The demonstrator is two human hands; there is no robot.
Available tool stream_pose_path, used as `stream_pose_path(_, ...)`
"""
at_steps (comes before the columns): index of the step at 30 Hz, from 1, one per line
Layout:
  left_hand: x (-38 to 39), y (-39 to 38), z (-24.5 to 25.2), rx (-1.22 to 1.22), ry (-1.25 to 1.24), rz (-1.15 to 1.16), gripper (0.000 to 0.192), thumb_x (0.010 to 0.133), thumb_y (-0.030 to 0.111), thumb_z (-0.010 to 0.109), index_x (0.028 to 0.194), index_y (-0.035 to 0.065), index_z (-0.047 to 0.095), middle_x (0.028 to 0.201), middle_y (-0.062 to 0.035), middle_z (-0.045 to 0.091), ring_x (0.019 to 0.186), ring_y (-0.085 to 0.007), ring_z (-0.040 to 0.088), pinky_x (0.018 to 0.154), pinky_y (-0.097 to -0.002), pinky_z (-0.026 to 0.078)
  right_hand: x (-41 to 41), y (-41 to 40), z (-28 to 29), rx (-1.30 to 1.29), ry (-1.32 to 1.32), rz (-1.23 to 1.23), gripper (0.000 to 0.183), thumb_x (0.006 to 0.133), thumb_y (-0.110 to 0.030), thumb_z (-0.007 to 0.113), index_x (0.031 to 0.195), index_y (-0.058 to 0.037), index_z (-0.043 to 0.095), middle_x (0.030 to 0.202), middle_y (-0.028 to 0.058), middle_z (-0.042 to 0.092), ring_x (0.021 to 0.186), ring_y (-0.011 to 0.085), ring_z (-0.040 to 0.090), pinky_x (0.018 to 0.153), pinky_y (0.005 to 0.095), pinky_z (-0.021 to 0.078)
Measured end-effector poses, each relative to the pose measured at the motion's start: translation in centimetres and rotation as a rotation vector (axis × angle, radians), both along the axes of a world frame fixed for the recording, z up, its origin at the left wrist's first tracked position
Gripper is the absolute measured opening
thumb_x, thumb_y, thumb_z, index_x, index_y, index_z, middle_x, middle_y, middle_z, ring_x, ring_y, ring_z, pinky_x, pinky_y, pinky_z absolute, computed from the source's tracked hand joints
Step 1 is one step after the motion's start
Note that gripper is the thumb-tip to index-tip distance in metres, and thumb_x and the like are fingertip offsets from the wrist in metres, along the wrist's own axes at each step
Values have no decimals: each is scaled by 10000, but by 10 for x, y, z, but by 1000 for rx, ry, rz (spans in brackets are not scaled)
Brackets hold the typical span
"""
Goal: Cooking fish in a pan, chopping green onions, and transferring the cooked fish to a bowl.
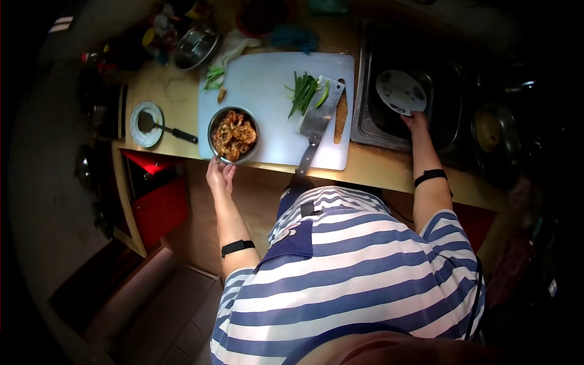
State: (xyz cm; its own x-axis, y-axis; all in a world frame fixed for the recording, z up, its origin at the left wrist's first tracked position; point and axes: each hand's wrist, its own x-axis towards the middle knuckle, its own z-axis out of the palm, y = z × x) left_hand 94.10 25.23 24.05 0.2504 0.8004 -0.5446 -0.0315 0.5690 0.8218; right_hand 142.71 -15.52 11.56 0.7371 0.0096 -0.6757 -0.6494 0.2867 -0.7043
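Observation:
My left hand (221,177) grips the lower rim of a round metal bowl (256,145) near the counter's front edge. Cooked shrimp in reddish-brown shells (235,134) fill the bowl, which overlaps the near left corner of a white cutting board (269,109). In my right hand (416,121) is an oval white plate (401,91) with a dark floral pattern, held by its near edge over the sink (365,123). A cleaver (321,112) lies on the board's right side, its black handle past the near edge. Beside the blade are cut green onions (302,93).
Left of the board, a small white plate (157,137) carries a black-handled ladle (182,135). Green trimmings (213,78) and a ginger-like piece (221,95) lie at the board's far left. Behind stand an empty metal bowl (196,48) and a blue cloth (294,37).

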Motion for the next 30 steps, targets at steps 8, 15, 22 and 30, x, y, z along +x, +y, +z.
stream_pose_path(8,1,-10,11,61,-6,-67,365,943,181,407,1254,-8,389,879,-118,594,675,-214,620,606,-335,527,-7,-2,-14,122,138,-46,416,857,27,426,1262,-52,373,1291,177,399,1145,396,446,851,572,461)
stream_pose_path(15,-5,9,-3,120,-146,-265,324,896,77,486,1204,4,419,872,-103,607,595,-159,614,524,-265,539,-70,20,94,-385,-222,10,435,834,-116,567,1233,7,444,1203,137,507,1064,280,519,866,402,457)
stream_pose_path(22,-6,24,13,195,-377,-381,448,844,-23,492,1281,26,405,912,-86,598,583,-133,607,496,-236,528,-243,67,194,-264,-533,50,383,856,-124,574,1187,39,472,1102,130,548,970,197,572,792,290,489)
stream_pose_path(30,-13,-30,94,124,-535,-782,509,830,-39,499,1316,-23,347,987,-123,582,607,-120,586,504,-232,536,-417,64,257,-328,-685,229,234,846,-76,579,1063,10,571,992,76,620,905,120,583,788,245,472)
